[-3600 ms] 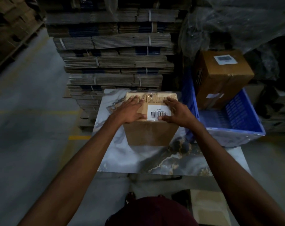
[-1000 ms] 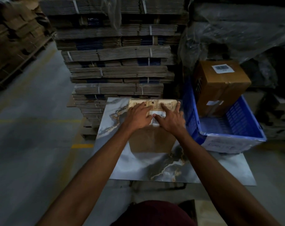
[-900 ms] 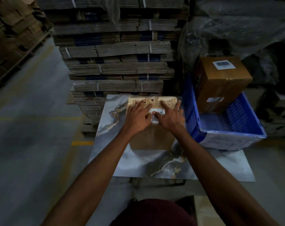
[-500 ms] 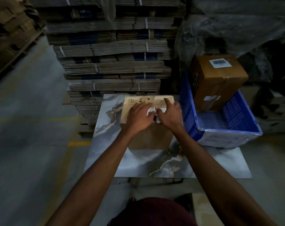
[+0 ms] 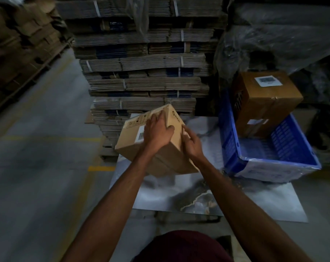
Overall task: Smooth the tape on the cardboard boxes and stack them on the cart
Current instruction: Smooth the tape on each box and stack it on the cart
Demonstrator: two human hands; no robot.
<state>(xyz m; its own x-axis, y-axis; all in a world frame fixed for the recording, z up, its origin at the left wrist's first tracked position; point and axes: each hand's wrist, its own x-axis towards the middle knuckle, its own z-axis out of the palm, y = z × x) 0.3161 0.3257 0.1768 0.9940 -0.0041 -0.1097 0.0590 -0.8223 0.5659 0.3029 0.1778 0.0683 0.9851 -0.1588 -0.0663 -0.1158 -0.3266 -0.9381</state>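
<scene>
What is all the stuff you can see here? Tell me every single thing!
Small cardboard box with a white label: one, tan, tilted, held over the table.
Marble-patterned table top: one, grey-white, centre.
Plastic crate: one, blue, right on the table.
Larger cardboard box: one, brown, leaning inside the crate.
Bundles of flattened cardboard: many, brown, stacked behind.
Plastic sheeting: clear, upper right.
Left hand: on the small box's top.
Right hand: on its right side.

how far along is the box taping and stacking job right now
One brown cardboard box already sits in the blue plastic crate. In hand: the left hand and right hand hold a tan labelled cardboard box tilted above the marbled table top. It is not yet stacked.
</scene>
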